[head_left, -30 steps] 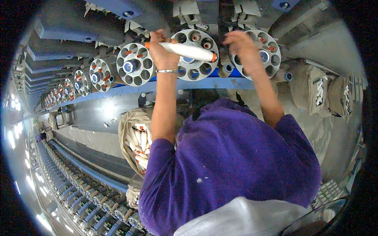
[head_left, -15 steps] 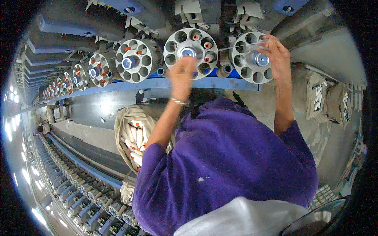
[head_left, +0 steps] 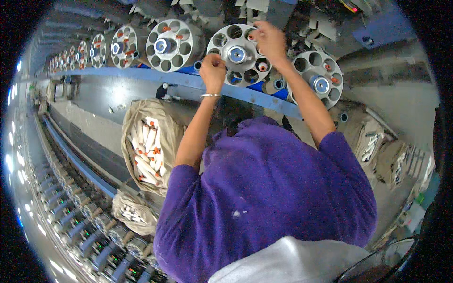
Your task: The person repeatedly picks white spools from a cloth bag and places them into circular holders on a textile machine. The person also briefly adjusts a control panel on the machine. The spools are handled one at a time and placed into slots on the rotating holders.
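Note:
A pale round bobbin magazine with a ring of holes and a blue-centred hub faces me. My left hand is at its left rim, fingers curled together; anything in them is too small to see. My right hand reaches over the upper right holes, slightly blurred, with its fingertips by an orange-tipped bobbin. Its fingers partly hide that side, so I cannot tell whether they grip anything. Lower on the same side, another bobbin sits in a hole.
A second magazine stands at right; more run off leftward, including a nearby one, above a blue rail. A cloth sack of white, orange-tipped bobbins is at my left, with a smaller sack behind it. Other sacks stand right.
My right hand has moved left from the right-hand magazine to the middle one. My left hand has gone from the hub to the left rim. The view has shifted and tilted.

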`<state>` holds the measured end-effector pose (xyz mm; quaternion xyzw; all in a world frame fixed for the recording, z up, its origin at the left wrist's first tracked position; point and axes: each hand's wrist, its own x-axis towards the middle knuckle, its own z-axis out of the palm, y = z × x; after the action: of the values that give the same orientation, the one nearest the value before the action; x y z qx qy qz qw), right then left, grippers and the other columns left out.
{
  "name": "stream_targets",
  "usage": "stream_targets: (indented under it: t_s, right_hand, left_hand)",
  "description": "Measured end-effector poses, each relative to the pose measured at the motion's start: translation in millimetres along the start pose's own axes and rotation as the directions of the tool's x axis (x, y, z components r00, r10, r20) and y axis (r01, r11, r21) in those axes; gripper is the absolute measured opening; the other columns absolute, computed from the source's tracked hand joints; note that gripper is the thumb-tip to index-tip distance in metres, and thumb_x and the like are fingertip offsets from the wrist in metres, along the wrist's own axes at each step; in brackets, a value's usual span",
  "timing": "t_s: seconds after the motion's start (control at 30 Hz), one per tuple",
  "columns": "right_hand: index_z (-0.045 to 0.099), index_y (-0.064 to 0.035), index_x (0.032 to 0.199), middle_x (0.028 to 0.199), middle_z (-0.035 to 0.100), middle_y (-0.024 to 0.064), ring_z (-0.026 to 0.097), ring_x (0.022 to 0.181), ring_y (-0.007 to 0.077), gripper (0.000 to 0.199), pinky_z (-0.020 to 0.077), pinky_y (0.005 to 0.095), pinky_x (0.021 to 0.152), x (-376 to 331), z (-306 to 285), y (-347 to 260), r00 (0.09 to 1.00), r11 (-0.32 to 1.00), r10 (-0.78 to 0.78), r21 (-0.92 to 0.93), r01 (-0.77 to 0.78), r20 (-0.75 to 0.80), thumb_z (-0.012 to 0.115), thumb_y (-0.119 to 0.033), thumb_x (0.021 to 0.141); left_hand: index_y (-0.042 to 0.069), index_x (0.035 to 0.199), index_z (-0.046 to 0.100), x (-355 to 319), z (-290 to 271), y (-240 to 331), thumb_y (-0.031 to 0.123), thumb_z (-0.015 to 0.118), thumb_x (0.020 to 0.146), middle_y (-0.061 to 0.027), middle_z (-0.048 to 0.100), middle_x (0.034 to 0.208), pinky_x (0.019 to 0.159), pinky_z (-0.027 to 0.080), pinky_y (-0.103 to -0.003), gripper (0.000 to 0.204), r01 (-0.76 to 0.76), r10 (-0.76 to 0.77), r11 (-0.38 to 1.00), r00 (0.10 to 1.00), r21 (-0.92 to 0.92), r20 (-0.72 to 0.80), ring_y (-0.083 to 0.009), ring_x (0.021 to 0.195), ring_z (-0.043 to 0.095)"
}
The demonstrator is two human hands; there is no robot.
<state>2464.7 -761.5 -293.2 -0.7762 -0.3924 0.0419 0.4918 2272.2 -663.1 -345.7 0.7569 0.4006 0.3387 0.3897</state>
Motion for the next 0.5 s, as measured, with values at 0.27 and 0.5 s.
stream_targets:
  t_s: [0.27,0.5]
  right_hand:
    - [0.068,-0.0027,0.088,0.094,0.059,0.0176,0.054,0.092,0.0359,0.028,0.0437,0.0453,0.079,-46,-1,24,0.892,0.884,-0.196,-0.319,0.34,0.407,0.071,-0.029,0.076]
    - [0.054,-0.0132,0.125,0.115,0.054,0.0155,0.047,0.108,0.0338,0.045,0.0376,0.0448,0.09,-26,-3,-15,0.897,0.736,-0.432,-0.538,0.411,0.094,0.064,-0.02,0.082]
  left_hand:
    - [0.003,0.079,0.066,-101,0,3,0.025,0.066,0.083,-0.0172,0.066,0.072,0.059,0.049,-0.037,0.022,0.165,-0.17,0.982,0.984,0.096,0.051,-0.0273,0.063,0.065]
    - [0.005,0.08,0.067,-201,-96,-30,0.023,0.066,0.078,-0.0149,0.065,0.07,0.061,0.049,-0.041,0.018,0.451,-0.441,0.884,0.892,0.126,-0.096,-0.0321,0.064,0.063]
